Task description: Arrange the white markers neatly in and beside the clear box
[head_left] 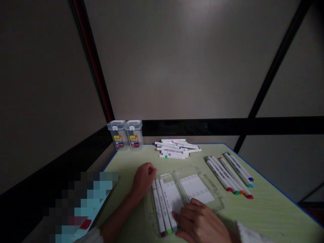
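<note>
A clear plastic marker case (pixel 220 203) lies unfolded on the table, with white sheets in both halves. Three white markers (pixel 161 206) lie side by side in its left half, their dark red, green and grey-blue ends towards me. My left hand (pixel 144 178) is curled into a loose fist beside the upper ends of these markers; nothing shows in its fingers. Over the front of the case, my right hand (pixel 198 220) has its fingers apart and slightly bent. Its fingertips touch or nearly touch the grey-blue-ended marker.
A loose pile of white markers (pixel 174 148) lies at the back. Several more markers (pixel 227 173) lie in a row on the right. Two clear lidded boxes (pixel 126 135) stand at the back left corner. Walls enclose the pale green table (pixel 273 212). A pixelated patch covers the lower left.
</note>
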`<state>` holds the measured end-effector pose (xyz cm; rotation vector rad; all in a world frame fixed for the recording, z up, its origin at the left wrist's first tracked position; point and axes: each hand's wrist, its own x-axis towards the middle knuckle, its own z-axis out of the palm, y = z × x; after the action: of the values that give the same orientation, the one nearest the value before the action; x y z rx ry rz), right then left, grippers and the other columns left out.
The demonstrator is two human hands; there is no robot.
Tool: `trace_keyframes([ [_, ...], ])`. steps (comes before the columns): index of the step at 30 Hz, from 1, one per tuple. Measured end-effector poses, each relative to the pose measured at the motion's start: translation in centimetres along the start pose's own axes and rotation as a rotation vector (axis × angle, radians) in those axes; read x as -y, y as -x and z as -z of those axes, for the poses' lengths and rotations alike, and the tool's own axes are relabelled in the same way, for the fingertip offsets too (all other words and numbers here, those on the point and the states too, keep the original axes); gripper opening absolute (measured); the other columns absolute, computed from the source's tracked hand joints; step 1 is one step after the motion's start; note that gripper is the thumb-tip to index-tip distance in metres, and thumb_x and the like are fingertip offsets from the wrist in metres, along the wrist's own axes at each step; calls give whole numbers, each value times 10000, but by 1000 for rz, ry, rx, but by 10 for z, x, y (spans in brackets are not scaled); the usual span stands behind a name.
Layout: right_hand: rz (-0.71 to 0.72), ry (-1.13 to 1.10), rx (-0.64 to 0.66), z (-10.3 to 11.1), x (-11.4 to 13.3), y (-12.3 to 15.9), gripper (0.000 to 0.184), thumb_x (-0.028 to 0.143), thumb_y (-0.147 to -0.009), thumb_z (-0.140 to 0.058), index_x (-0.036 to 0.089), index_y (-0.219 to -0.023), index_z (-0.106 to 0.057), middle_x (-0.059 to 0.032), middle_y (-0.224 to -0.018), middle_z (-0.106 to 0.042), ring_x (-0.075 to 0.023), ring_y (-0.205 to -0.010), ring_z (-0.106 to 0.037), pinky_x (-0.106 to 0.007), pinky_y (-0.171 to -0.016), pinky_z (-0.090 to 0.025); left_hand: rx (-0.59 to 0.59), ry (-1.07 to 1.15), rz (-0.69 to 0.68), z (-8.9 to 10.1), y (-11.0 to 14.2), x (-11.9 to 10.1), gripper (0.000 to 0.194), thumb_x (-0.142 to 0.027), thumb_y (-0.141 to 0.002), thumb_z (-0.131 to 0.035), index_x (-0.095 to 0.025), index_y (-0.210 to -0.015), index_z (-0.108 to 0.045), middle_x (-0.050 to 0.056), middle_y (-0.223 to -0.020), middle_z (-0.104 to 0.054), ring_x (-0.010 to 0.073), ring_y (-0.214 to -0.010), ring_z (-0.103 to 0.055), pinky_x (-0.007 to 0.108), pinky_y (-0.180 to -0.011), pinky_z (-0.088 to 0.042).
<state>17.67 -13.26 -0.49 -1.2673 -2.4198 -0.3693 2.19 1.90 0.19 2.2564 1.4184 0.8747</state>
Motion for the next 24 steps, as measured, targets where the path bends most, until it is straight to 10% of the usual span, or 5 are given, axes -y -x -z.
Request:
trace_keyframes([
  [6, 51, 60, -142, -17, -5, 0, 353, 522, -816, -423, 205, -860, -572, 50, -589, -600, -122, -541, -544, -272, -576, -346, 44, 63, -107, -13, -30, -9, 88, -139, -659, -447, -156, -645, -532, 5, -687, -569, 125, -677, -530, 243, -662, -407],
  [13, 137, 132, -288, -17, -10, -10, 332, 220, -933, -272, 211, -741, -544, 68, -455, -522, -96, -410, -466, -254, -464, -269, 244, -113, -258, -24, -45, -15, 439, -210, -704, -486, -96, -1128, -476, 135, -1263, -431, 210, -1184, -365, 327, -1014, -257],
  [24, 113, 120, -259, -10, -8, -9, 336, 231, -929, -279, 211, -750, -563, 62, -473, -531, -95, -434, -504, -246, -501, -314, 300, -167, -258, -34, -47, 1, 532, -271, -722, -493, -114, -1222, -408, 121, -1314, -381, 226, -1225, -320, 376, -1032, -231],
])
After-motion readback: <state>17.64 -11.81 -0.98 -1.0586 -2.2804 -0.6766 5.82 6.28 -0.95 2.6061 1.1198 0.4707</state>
